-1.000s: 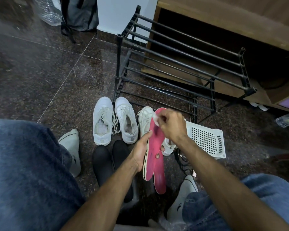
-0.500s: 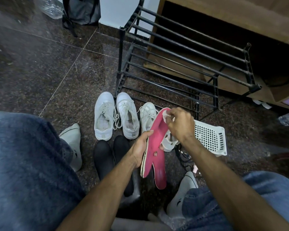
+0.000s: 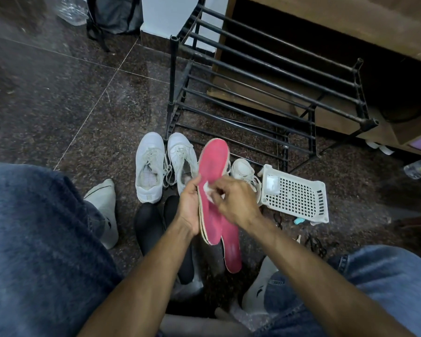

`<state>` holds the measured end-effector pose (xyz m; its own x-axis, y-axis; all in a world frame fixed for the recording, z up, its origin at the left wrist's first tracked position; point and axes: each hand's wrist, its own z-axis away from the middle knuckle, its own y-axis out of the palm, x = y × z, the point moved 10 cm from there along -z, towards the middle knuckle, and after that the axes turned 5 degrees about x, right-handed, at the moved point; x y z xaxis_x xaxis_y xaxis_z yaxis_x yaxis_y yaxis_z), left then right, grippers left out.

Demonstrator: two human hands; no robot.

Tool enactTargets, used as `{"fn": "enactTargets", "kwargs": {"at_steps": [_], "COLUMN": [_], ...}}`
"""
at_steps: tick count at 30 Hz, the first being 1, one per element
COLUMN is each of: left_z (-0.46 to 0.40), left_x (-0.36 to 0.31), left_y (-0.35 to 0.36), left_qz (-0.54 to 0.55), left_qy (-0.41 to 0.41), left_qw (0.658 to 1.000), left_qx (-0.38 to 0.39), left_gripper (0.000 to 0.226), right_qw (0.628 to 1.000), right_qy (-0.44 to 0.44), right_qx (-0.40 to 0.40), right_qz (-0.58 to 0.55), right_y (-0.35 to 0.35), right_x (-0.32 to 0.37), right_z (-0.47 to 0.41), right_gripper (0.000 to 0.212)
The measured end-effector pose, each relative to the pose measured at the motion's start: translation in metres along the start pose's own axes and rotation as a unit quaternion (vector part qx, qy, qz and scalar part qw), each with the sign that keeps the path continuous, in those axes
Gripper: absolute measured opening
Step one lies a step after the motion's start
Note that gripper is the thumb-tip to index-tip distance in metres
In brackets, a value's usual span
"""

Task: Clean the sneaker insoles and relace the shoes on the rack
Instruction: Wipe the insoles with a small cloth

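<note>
My left hand [image 3: 188,205] grips a pink insole [image 3: 213,164] by its left edge, holding it upright above the floor. A second pink insole [image 3: 231,249] lies behind and below it. My right hand [image 3: 233,198] pinches a small white wipe [image 3: 207,188] against the middle of the held insole. Two white sneakers [image 3: 150,171] with loose laces stand side by side on the floor beyond my hands. Another white sneaker [image 3: 243,170] shows to the right of the insole. The black metal shoe rack [image 3: 265,76] stands bare behind them.
A white perforated basket [image 3: 294,195] lies on the floor at the right, with black laces [image 3: 314,242] near it. Black shoes [image 3: 153,224] sit under my left forearm. My socked feet [image 3: 102,203] and jeans frame the spot. A wooden cabinet [image 3: 350,25] backs the rack.
My right hand has slid the wipe down the pink insole from its toe end to its middle. The top of the insole is now uncovered. The left hand keeps its hold.
</note>
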<state>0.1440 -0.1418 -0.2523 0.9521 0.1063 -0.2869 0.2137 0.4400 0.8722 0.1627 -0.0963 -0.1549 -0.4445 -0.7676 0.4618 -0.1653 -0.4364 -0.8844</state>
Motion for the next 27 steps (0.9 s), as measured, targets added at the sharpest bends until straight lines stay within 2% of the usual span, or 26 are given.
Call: {"fn": "enactTargets", "kwargs": {"at_steps": [3, 6, 8, 11, 14, 16, 18, 19, 21, 23, 27], "left_z": [-0.001, -0.001, -0.003, -0.003, -0.003, -0.004, -0.006, -0.007, -0.007, -0.008, -0.007], "left_x": [-0.016, -0.017, -0.013, -0.013, -0.027, -0.040, -0.050, -0.053, -0.057, -0.058, -0.046], "left_y": [-0.006, -0.008, -0.003, 0.004, -0.002, -0.012, -0.016, -0.016, -0.013, -0.011, -0.008], "left_qz": [0.029, 0.024, 0.021, 0.037, 0.034, 0.032, 0.030, 0.032, 0.053, 0.086, 0.083], "left_qy": [0.026, 0.024, 0.016, 0.026, 0.051, 0.066, 0.075, 0.078, 0.084, 0.090, 0.083], "left_qw": [0.999, 0.999, 0.999, 0.999, 0.998, 0.997, 0.996, 0.996, 0.995, 0.992, 0.993], "left_qx": [-0.004, -0.026, -0.024, -0.007, -0.012, -0.032, -0.036, -0.034, -0.024, -0.011, -0.011], "left_gripper": [0.050, 0.055, 0.050, 0.048, 0.046, 0.048, 0.050, 0.050, 0.049, 0.051, 0.058], "right_qw": [0.993, 0.991, 0.995, 0.998, 0.999, 0.990, 0.974, 0.963, 0.934, 0.899, 0.879], "right_qy": [-0.071, -0.118, -0.095, 0.018, 0.024, 0.034, 0.067, 0.081, 0.109, 0.130, 0.183], "right_qx": [0.084, 0.063, 0.003, -0.059, 0.011, 0.086, 0.119, 0.110, 0.032, -0.037, -0.055], "right_qz": [-0.033, -0.005, 0.019, 0.011, -0.021, -0.102, -0.180, -0.232, -0.338, -0.416, -0.438], "right_y": [0.025, 0.017, 0.002, -0.015, 0.003, 0.024, 0.035, 0.033, 0.019, 0.009, 0.030], "right_x": [0.023, 0.029, 0.024, 0.006, 0.014, 0.015, 0.009, 0.004, -0.011, -0.022, -0.025], "right_z": [0.031, 0.037, 0.026, 0.006, 0.006, 0.018, 0.027, 0.028, 0.025, 0.025, 0.030], "right_gripper": [0.018, 0.013, 0.013, 0.017, 0.018, 0.017, 0.008, 0.007, 0.024, 0.025, 0.027]}}
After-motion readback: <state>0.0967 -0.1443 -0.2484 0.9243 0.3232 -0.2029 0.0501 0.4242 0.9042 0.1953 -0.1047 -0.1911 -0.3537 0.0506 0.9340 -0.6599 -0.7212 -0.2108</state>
